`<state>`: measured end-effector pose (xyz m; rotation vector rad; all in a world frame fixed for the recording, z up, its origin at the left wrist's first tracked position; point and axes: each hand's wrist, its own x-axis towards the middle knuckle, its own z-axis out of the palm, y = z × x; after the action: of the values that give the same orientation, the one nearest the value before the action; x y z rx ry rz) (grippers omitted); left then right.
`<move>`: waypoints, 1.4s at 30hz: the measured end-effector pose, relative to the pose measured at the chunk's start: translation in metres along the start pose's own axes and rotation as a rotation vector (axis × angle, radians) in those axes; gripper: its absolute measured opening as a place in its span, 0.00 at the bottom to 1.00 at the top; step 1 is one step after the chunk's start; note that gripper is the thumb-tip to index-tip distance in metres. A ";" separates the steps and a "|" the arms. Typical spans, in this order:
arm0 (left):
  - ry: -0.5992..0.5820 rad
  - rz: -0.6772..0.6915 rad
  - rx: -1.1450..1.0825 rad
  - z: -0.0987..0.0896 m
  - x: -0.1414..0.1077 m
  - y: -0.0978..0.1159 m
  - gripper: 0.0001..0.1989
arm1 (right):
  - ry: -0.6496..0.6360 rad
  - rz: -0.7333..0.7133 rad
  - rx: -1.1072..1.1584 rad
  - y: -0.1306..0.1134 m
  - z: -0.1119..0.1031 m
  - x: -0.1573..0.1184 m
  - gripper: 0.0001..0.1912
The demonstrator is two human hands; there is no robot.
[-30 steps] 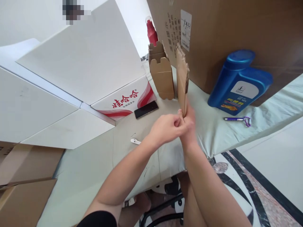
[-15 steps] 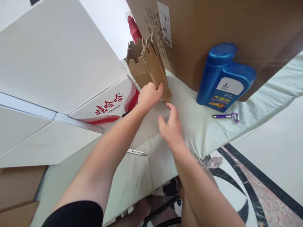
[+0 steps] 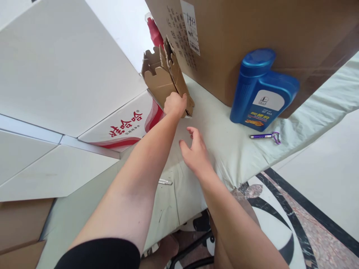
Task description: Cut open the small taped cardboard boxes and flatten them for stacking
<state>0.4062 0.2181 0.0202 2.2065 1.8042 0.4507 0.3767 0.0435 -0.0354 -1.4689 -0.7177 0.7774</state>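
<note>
My left hand (image 3: 175, 104) is closed on the lower near end of a folded brown cardboard piece (image 3: 177, 76), which stands upright. It is beside another notched cardboard piece (image 3: 159, 83), between the white boxes and the large carton. My right hand (image 3: 195, 149) is open just to the right and nearer, thumb and fingers apart, holding nothing. Partly hidden by my left forearm, a utility knife (image 3: 165, 182) lies on the cloth-covered table (image 3: 193, 186).
A large brown carton (image 3: 224, 45) stands at the back, with a blue bottle (image 3: 262, 93) before it and a purple pen-like item (image 3: 265, 136) nearby. White boxes (image 3: 61, 67) fill the left. A red bottle (image 3: 155, 33) is behind the cardboard.
My left hand has pushed the folded cardboard left, up against the other notched piece. My right hand has drawn back slightly from the cardboard. The view has shifted a little.
</note>
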 end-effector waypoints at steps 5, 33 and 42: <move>-0.029 0.021 -0.072 -0.003 0.002 -0.007 0.18 | -0.006 0.032 0.045 -0.001 -0.001 0.002 0.23; -0.251 -0.382 -0.885 -0.077 -0.315 -0.257 0.11 | -0.228 0.106 0.078 -0.014 0.021 -0.024 0.09; -0.131 -0.272 -0.898 -0.070 -0.271 -0.279 0.04 | -0.401 0.024 -0.189 -0.002 0.073 -0.061 0.11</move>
<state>0.0776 0.0081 -0.0434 1.3250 1.3932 0.8254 0.2817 0.0357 -0.0317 -1.5077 -1.1023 1.0622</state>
